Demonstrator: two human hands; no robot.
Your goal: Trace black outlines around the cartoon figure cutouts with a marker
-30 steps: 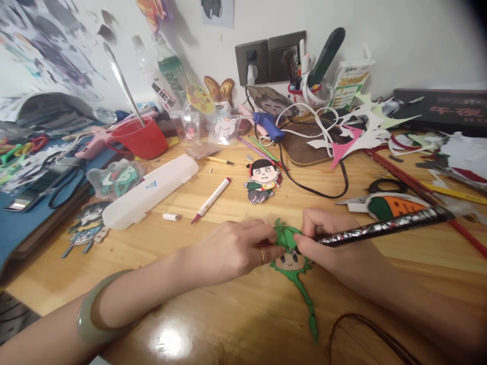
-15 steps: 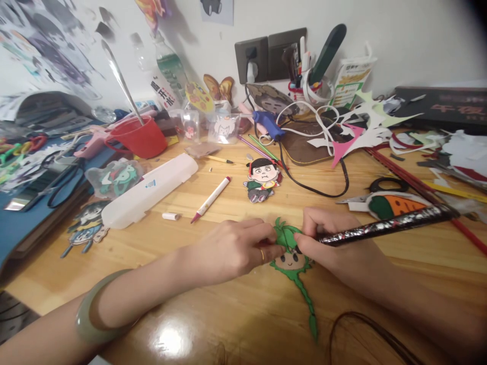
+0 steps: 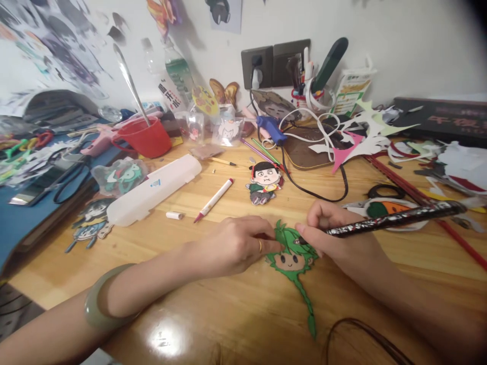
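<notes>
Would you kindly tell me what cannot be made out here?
In the head view:
Green-haired flat cutout figure: hair partly covered by the left hand.
Glossy black patterned pen: gripped part hidden by the right hand.
Round red mug: inside hidden by its wall.
Black rectangular box: right end cut off by frame edge, lettering blurred.
</notes>
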